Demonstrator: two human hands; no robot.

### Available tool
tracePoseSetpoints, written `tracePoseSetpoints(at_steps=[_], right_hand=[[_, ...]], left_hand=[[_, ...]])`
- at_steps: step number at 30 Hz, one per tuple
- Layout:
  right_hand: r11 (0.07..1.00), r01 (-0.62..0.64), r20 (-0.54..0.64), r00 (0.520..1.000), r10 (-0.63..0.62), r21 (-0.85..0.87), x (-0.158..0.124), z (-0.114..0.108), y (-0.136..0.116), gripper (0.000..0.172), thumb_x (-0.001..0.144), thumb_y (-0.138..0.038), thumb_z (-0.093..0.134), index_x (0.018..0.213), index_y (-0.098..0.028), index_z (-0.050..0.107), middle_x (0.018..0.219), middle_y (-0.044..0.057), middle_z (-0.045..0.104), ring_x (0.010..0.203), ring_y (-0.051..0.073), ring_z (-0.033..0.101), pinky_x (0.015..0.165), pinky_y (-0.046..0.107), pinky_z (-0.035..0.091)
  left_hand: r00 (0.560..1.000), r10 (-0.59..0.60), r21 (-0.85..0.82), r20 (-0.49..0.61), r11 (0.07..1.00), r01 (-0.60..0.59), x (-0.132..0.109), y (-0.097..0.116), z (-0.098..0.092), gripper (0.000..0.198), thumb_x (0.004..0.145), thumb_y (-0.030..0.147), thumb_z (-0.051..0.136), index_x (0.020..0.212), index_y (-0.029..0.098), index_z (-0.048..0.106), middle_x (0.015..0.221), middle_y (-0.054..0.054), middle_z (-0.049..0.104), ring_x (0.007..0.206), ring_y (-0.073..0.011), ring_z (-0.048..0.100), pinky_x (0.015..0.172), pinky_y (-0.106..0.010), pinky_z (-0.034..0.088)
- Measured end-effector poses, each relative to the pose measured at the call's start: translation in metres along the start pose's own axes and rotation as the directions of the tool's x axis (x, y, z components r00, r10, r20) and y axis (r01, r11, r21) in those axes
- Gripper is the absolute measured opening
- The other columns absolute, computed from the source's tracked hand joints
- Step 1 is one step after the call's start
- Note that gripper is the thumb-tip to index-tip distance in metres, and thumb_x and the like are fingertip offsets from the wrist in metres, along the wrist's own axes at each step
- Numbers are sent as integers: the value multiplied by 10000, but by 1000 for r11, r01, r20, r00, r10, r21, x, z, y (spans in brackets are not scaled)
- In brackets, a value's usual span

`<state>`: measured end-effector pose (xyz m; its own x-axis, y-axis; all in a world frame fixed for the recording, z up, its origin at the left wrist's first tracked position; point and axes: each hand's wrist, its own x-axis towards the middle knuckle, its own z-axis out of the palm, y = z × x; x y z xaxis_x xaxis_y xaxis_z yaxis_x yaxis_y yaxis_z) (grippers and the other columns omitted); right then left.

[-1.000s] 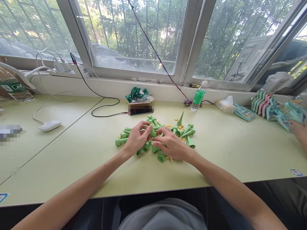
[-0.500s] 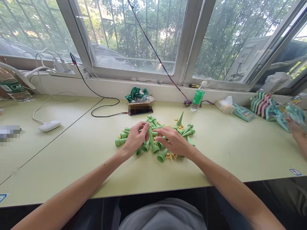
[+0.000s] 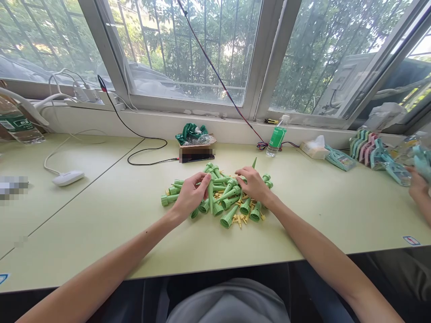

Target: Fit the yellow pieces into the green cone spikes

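Observation:
A heap of green cone-shaped plastic spikes (image 3: 232,202) lies mid-table, mixed with small yellow plastic pieces (image 3: 239,219). My left hand (image 3: 191,196) rests at the heap's left side, fingers closed round one green spike (image 3: 211,197) that points down toward me. My right hand (image 3: 254,184) lies on the far right part of the heap, fingers curled and pinching among the spikes; what they hold is hidden.
A cardboard box with green bags (image 3: 194,137) and a phone (image 3: 197,155) on a black cable sit behind the heap. A green-labelled bottle (image 3: 277,138), tissues (image 3: 313,147) and pastel clips (image 3: 370,151) stand right. Another person's hand (image 3: 417,186) works far right. A white charger (image 3: 68,177) lies left.
My right hand has moved from the near middle of the heap back and to the right. My left hand stays put, and its spike now shows fully.

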<state>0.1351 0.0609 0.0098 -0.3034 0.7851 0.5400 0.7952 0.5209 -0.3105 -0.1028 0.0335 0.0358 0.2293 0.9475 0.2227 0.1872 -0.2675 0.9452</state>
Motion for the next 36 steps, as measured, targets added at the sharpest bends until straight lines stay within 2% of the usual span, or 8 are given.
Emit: tracePoseSetpoints(at_steps=[5, 15, 26, 36], right_hand=[[999, -52, 74, 996, 53, -10, 2, 2, 6, 252, 941, -175, 521, 1138, -123, 669, 1114, 139, 674, 1121, 255, 566, 997, 382, 430], [999, -48, 215, 975, 49, -11, 4, 4, 7, 272, 991, -200, 444, 1082, -117, 687, 1107, 140, 690, 1067, 230, 593, 993, 368, 418], [998, -58, 262, 963, 62, -20, 5, 8, 12, 307, 1006, -206, 404, 1075, -127, 692, 1106, 135, 665, 1090, 217, 570, 1033, 364, 384], [993, -118, 263, 957, 118, -16, 5, 10, 12, 331, 1010, -235, 401, 1074, -128, 708, 1067, 138, 635, 1085, 223, 551, 1015, 356, 400]], left_hand=[[1000, -3, 28, 2, 1000, 3, -1, 1, 0, 389, 907, 563, 517, 829, 184, 562, 574, 23, 494, 512, -117, 482, 480, -227, 364], [1000, -8, 30, 9, 1000, 8, -1, 0, 0, 398, 901, 568, 517, 827, 180, 570, 585, 19, 495, 522, -119, 477, 487, -229, 380], [1000, -6, 23, 14, 1000, 6, -2, 2, 0, 394, 899, 562, 530, 816, 178, 569, 575, 26, 472, 519, -111, 474, 479, -217, 370], [1000, -10, 16, 14, 1000, 9, -1, 2, 1, 388, 891, 558, 542, 803, 181, 570, 563, 29, 465, 514, -113, 468, 481, -221, 366]])
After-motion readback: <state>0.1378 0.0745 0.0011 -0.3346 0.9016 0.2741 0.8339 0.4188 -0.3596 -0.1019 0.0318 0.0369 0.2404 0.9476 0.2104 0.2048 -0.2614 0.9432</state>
